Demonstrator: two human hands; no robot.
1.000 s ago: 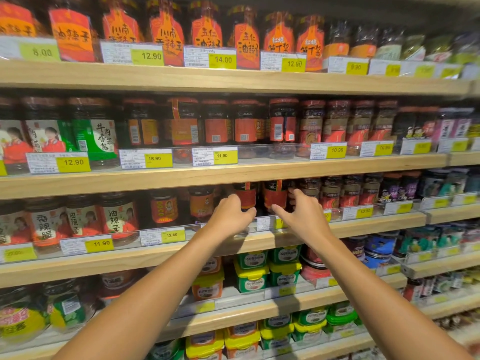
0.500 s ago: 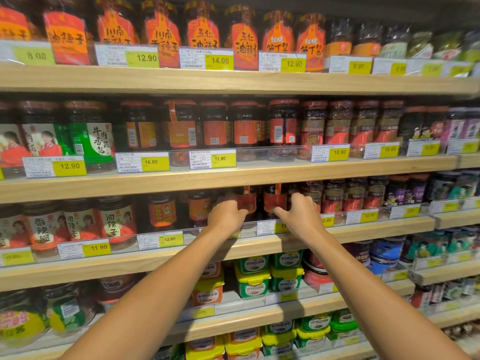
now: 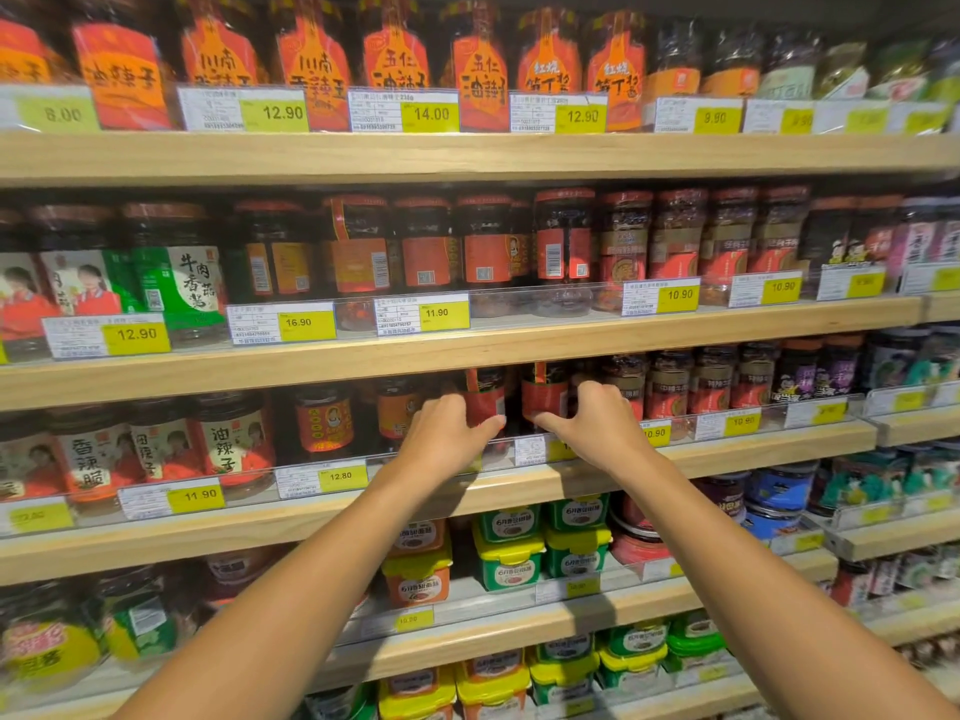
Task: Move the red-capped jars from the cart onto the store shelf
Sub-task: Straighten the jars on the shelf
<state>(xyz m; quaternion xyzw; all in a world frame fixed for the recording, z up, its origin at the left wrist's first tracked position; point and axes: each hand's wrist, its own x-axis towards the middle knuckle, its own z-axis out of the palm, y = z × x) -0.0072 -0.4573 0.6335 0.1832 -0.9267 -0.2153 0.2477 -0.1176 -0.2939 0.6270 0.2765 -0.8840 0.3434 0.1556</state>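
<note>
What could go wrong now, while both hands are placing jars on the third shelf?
1. The left hand and right hand each grip a red-labelled jar, left jar and right jar, close together; they might knock each other.
2. The clear shelf rail stands in front; a jar bottom could catch on it.
3. Neighbouring jars sit tight beside; pushing may shove them.

Bright, even store light falls from above on your view, warm on the wooden shelf edges [image 3: 467, 158]. Your forearms [image 3: 291, 589] cast soft shadows onto the lower shelf fronts. Motion blur smears the jar labels [image 3: 311, 70] and price tags [image 3: 283, 112]. Wide-angle distortion bows the shelves, and the corners darken and soften.
</note>
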